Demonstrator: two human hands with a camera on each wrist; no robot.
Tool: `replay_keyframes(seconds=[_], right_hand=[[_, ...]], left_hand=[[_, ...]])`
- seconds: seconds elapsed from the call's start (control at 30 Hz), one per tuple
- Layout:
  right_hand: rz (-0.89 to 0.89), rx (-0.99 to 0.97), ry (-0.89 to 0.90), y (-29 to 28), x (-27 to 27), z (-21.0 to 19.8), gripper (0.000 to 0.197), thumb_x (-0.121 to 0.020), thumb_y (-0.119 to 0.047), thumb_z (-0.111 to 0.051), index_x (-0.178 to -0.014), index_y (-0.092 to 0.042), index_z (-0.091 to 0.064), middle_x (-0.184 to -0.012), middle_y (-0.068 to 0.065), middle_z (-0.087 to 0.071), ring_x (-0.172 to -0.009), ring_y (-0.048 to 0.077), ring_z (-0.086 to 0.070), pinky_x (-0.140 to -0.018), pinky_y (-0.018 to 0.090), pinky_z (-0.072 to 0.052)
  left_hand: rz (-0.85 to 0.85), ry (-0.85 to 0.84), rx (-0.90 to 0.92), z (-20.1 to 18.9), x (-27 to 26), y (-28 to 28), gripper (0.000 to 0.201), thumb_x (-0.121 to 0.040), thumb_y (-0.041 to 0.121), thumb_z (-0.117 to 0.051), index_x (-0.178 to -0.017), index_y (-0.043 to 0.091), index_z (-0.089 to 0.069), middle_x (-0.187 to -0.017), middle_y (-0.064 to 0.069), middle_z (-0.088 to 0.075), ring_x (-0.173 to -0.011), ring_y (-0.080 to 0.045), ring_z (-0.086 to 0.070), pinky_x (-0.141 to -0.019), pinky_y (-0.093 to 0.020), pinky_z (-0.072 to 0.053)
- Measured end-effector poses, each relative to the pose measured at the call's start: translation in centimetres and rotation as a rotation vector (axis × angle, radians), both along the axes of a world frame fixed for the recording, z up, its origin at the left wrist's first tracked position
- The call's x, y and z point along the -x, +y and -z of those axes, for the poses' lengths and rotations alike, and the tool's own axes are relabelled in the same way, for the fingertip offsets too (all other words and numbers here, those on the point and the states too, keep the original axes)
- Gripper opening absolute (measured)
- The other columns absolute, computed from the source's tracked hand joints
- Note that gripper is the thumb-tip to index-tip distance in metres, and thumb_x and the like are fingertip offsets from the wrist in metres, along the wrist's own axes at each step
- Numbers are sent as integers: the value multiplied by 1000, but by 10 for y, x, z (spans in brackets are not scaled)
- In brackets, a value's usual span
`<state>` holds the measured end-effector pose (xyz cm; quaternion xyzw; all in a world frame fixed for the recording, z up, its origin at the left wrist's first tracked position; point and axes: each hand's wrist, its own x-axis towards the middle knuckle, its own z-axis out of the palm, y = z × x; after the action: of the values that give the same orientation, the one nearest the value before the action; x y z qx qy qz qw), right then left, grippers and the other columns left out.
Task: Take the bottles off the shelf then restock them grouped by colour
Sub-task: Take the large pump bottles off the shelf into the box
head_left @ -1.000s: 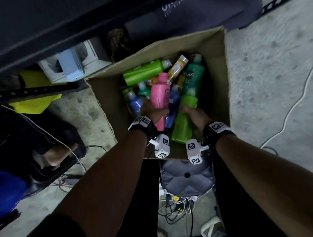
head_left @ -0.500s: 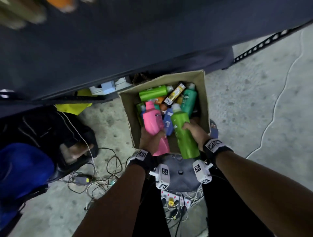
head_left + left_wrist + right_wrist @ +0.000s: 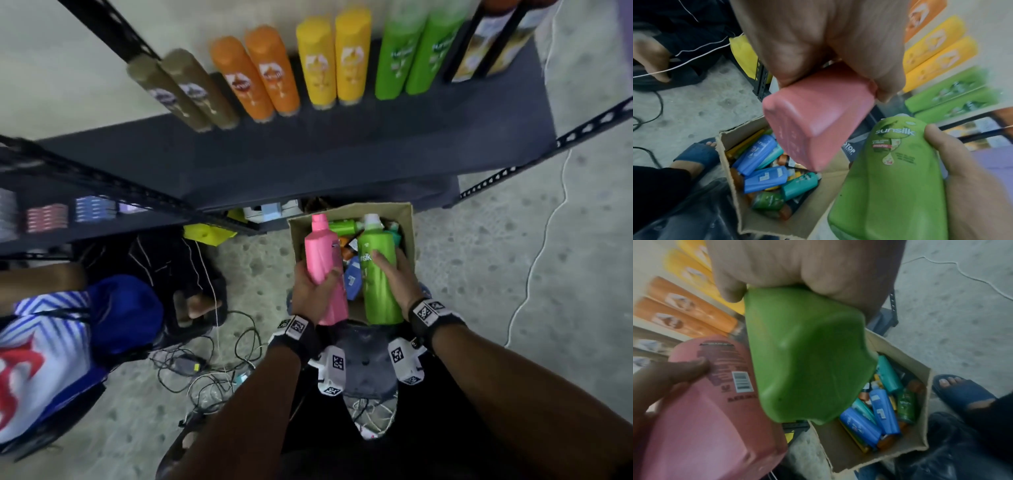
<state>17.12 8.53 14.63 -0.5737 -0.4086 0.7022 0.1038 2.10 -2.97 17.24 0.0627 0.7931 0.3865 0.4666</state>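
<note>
My left hand's bottle (image 3: 325,270) pink, right's (image 3: 378,274) lime green. Shelf (image 3: 308,154) dark grey; its row runs brown, orange, yellow, green.

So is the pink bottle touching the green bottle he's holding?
Cannot tell. In the head view the pink bottle and green Sunsilk bottle appear separated by a narrow gap, but both wrist views overlap them, so neither contact nor gap is plain.
</note>
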Motion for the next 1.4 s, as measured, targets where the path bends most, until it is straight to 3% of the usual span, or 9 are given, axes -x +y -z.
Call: replay_keyframes(seconds=[0.27,0.37,0.47,0.63,0.77,0.93,1.03,1.2,1.4], right_hand=[[-86,-321,155,31,36,-90,46,-82,-59,-74,-123,-42,-61,-106,-3,-76,-94,23,-75,-85,54,-61],[-108,-439,221,42,53,-128,52,-78,-61,-72,-127,-53,-56,-110,-13,-74,-97,12,-73,-80,32,-60],[-138,-563,287,51,68,-164,62,-77,-60,-71,-134,-43,-54,-113,-19,-72,-100,3,-70,-76,15,-52],[-174,-749,405,58,90,-222,68,-80,-55,-70,-141,-34,-51,-121,-13,-71,-110,9,-69,-94,32,-52],[-181,-889,522,61,110,-273,59,-84,-52,-68,-137,-30,-53,-116,-7,-71,-102,14,-70,-91,44,-57],[-169,-991,709,60,131,-344,68,-84,-67,-68,-138,-28,-51,-114,-9,-70,-98,10,-69,-84,31,-55],[-174,-1047,811,54,142,-386,62,-85,-68,-67,-136,-36,-51,-113,-8,-69,-96,11,-68,-82,30,-56],[-165,-1120,963,41,158,-447,65,-88,-68,-65,-139,-31,-49,-120,-6,-67,-106,18,-66,-91,42,-55],[-159,-1211,1116,30,172,-532,62,-90,-69,-60,-140,-34,-49,-122,-10,-67,-108,13,-67,-88,24,-53]], left_hand=[[-36,200,-202,-90,25,13,72,-70,29,-84,-130,19,-45,-113,-7,-67,-98,-22,-69,-89,-47,-59],[-67,250,-322,-124,39,20,65,-68,39,-78,-127,26,-54,-113,-5,-68,-99,-20,-68,-85,-41,-58],[-73,335,-412,-158,54,26,69,-68,43,-77,-130,23,-55,-117,-7,-66,-103,-24,-67,-91,-45,-57],[-77,474,-580,-218,74,31,75,-69,54,-80,-133,27,-53,-119,-5,-66,-105,-24,-67,-92,-52,-56],[-114,562,-734,-267,85,32,67,-71,49,-81,-129,29,-55,-115,-7,-68,-102,-27,-68,-88,-47,-58],[-167,675,-863,-327,97,26,51,-71,49,-81,-116,49,-57,-104,10,-71,-91,-5,-68,-76,-18,-52],[-171,739,-923,-365,105,21,48,-72,50,-81,-112,57,-55,-105,7,-70,-93,-12,-69,-77,-23,-56],[-229,871,-1037,-431,115,15,50,-72,46,-81,-115,43,-57,-105,4,-70,-93,-16,-68,-80,-29,-57],[-269,999,-1145,-510,137,12,51,-70,47,-82,-114,38,-59,-101,8,-71,-88,-11,-68,-75,-23,-54]])
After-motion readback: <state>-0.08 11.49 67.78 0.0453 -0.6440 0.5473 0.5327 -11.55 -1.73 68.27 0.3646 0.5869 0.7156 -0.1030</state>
